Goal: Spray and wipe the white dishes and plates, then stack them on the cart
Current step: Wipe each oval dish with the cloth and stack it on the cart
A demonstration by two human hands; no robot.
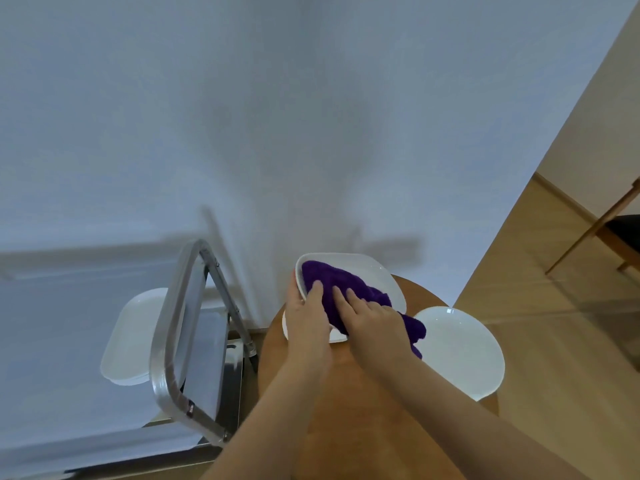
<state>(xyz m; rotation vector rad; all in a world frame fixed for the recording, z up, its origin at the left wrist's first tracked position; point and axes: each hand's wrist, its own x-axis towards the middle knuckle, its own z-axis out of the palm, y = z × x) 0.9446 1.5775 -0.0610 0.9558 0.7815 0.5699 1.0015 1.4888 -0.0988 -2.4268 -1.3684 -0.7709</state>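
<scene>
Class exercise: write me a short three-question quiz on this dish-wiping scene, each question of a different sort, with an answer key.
1. True or false: the right hand presses a purple cloth into the white dish.
2. Multiple choice: the left hand is A) gripping the dish's rim, B) resting on the cart, C) holding a spray bottle.
3. Fill in: the round plate lies on the wooden table, to the ____ of the dish.

Key: 1 true; 2 A; 3 right.
</scene>
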